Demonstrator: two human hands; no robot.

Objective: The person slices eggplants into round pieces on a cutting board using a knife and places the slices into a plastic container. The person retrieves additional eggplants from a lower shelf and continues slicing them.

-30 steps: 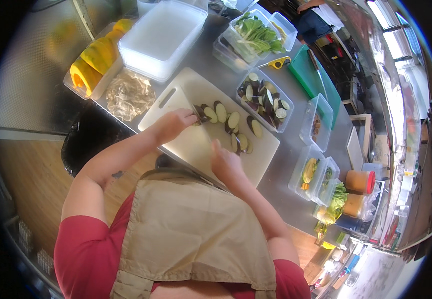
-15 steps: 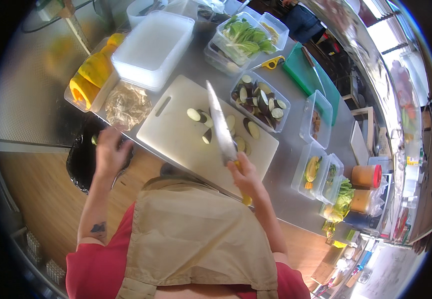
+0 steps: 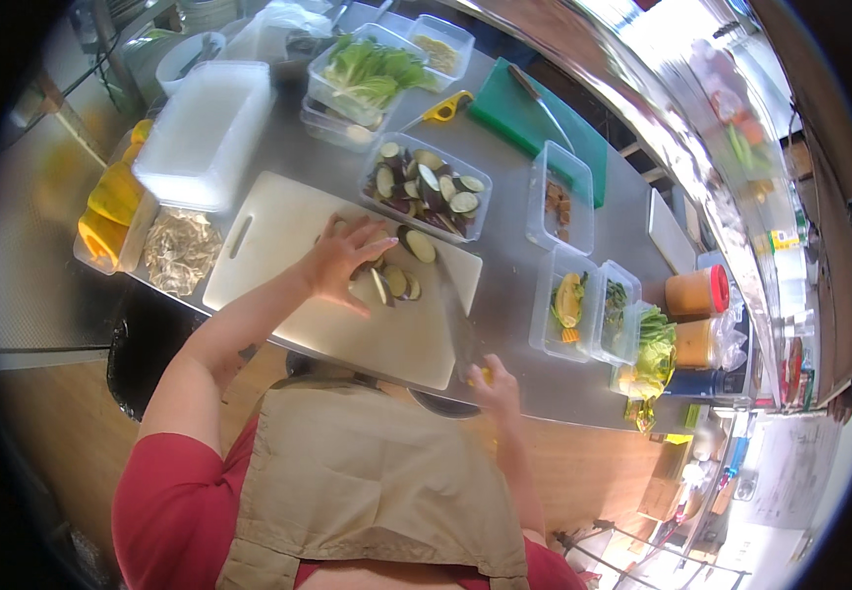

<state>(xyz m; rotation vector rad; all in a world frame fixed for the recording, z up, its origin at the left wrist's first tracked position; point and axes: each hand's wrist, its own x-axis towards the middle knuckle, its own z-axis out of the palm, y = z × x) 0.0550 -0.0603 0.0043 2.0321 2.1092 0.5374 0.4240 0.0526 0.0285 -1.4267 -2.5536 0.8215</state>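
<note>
My left hand [image 3: 345, 262] lies with fingers spread over cut eggplant slices [image 3: 396, 282] on a white cutting board [image 3: 293, 324], partly hiding some of them. One larger slice [image 3: 418, 245] sits just beyond the fingertips. At the board's right edge, my right hand [image 3: 497, 386] is closed round the yellow handle of a large kitchen knife [image 3: 457, 320]. Its blade is smeared by motion and points away from me across the board's right side. Behind the board stands a clear tub [image 3: 480, 209] full of eggplant pieces.
To the left are yellow peppers [image 3: 114, 205], crumpled brown film [image 3: 182, 251] and stacked clear tubs [image 3: 200, 138]. Below hangs a black-lined bin [image 3: 146, 349]. Farther off are leafy greens [image 3: 372, 71], yellow-handled scissors [image 3: 448, 106] and a green board [image 3: 524, 113] with a knife. More food tubs [image 3: 558, 236] line the right.
My left hand has come from above the bin onto the eggplant slices. My right hand has lowered the knife toward the board's right edge. The whole view has shifted.
</note>
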